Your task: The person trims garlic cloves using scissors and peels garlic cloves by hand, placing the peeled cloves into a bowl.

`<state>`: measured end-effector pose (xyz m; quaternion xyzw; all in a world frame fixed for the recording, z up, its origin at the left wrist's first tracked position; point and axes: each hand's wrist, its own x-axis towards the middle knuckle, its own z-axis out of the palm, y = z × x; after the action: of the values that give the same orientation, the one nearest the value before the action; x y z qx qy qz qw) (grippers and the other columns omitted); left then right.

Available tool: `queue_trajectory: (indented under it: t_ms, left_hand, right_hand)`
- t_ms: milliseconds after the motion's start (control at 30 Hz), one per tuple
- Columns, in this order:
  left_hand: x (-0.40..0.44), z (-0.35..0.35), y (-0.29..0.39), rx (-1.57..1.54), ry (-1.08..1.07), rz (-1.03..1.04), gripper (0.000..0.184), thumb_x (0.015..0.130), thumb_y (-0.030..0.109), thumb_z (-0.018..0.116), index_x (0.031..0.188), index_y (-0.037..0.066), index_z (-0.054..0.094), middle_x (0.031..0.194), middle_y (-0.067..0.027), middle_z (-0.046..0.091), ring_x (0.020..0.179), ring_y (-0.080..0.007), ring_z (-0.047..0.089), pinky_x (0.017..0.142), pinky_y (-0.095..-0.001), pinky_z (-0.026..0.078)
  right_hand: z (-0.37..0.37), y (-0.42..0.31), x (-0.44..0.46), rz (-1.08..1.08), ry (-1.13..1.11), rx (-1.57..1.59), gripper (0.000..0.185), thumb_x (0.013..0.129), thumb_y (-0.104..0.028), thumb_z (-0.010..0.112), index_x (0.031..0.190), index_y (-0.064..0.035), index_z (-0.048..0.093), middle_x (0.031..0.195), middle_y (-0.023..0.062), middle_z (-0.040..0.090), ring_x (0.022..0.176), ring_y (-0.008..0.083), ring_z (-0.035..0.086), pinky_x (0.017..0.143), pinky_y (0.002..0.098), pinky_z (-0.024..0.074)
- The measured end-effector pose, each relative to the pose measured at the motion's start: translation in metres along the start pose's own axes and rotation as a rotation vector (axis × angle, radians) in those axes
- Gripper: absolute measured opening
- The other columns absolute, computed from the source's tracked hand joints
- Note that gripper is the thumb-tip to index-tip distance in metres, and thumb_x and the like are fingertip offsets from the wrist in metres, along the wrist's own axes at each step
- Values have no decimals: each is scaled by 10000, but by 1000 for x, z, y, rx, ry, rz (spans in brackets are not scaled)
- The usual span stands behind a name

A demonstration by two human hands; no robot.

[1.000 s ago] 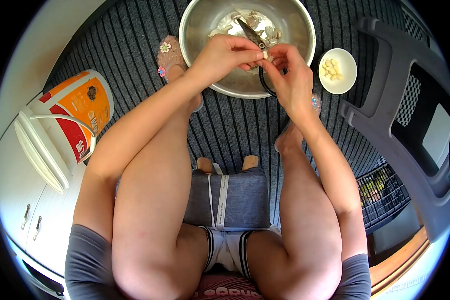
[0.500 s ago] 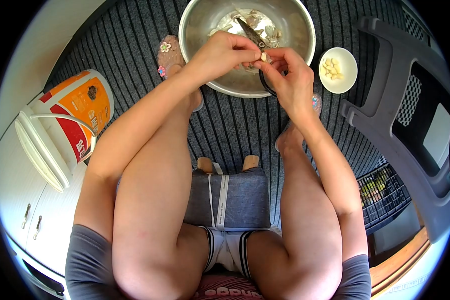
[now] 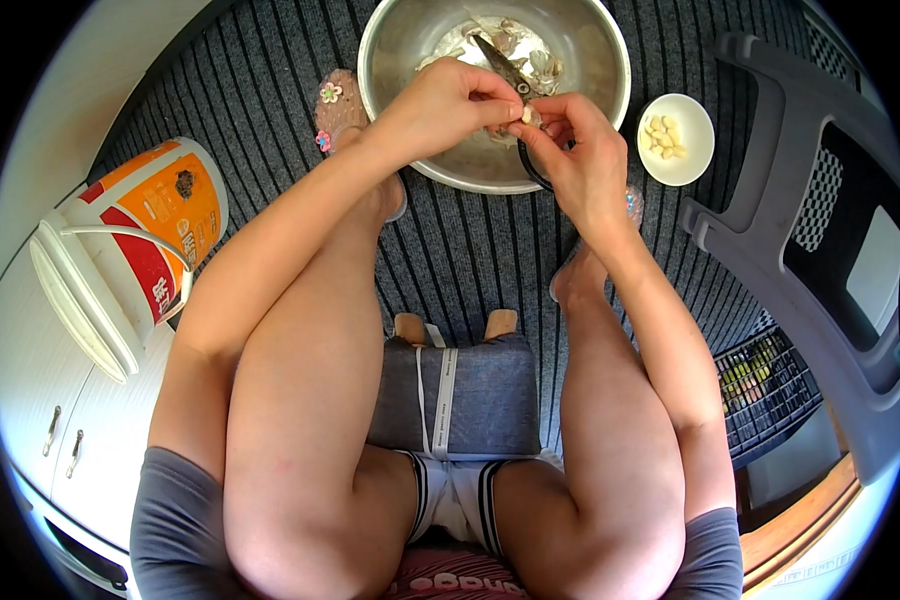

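Observation:
Over the near side of a steel basin (image 3: 370, 70), my hands meet around a garlic clove (image 3: 531, 116), partly in its papery skin. My left hand (image 3: 440, 108) is closed, thumb and fingertips pinching at the clove's left side. From the right, my right hand (image 3: 588, 160) grips the clove between thumb and index finger. A pair of scissors (image 3: 500, 65) lies behind the fingers, blades toward the upper left, a black handle loop showing below my right hand; whether that hand also holds them I cannot tell. Garlic bulbs and skins (image 3: 542, 70) lie in the basin.
A white bowl (image 3: 705, 140) with several peeled cloves stands right of the basin. A grey plastic stool (image 3: 770, 200) and a black basket (image 3: 760, 410) are farther right. At left lies an orange and white bucket (image 3: 155, 215) by a white cabinet (image 3: 30, 400).
My fingers have shifted very slightly around the clove, and the left hand sits a touch higher. Everything else stays where it was.

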<state>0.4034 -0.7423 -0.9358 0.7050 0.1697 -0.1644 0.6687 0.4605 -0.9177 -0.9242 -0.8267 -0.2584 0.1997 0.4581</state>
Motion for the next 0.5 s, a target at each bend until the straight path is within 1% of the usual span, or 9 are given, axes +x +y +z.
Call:
queue_trajectory:
  t_ms: [167, 267, 367, 467, 500]
  left_hand:
    - [-1, 1, 1, 84, 6, 26, 162, 806, 161, 632, 850, 19, 697, 743, -50, 674, 706, -111, 617, 660, -250, 483]
    - [1, 3, -5, 59, -4, 25, 157, 805, 163, 622, 828, 19, 680, 734, -43, 665, 698, -108, 610, 652, -250, 475]
    - [-1, 3, 3, 110, 4, 17, 150, 804, 153, 610, 817, 15, 667, 716, -36, 652, 684, -106, 601, 644, -248, 469]
    - [0, 4, -4, -12, 23, -11, 161, 822, 170, 611, 821, 18, 666, 703, -32, 643, 675, -106, 593, 630, -250, 464]
    - [0, 4, -1, 3, 33, -11, 166, 827, 177, 614, 824, 19, 666, 701, -33, 642, 672, -104, 591, 626, -249, 463]
  right_hand:
    - [0, -2, -3, 23, -14, -1, 224, 729, -94, 751, 892, -24, 615, 716, 75, 581, 629, 190, 569, 585, 301, 488]
    - [0, 0, -3, 2, -32, 9, 214, 739, -87, 749, 903, -28, 624, 732, 62, 596, 637, 156, 572, 580, 279, 484]
    - [6, 9, -5, 141, -65, 289, 217, 769, -70, 739, 946, -19, 624, 766, 35, 622, 676, 102, 572, 608, 234, 479]
    - [7, 14, -3, 244, -81, 608, 228, 802, -49, 719, 1000, -2, 614, 814, 18, 636, 733, 66, 570, 658, 198, 477]
    - [6, 16, -3, 267, -97, 642, 238, 806, -44, 715, 1014, 2, 610, 823, 17, 636, 742, 68, 571, 670, 196, 478]
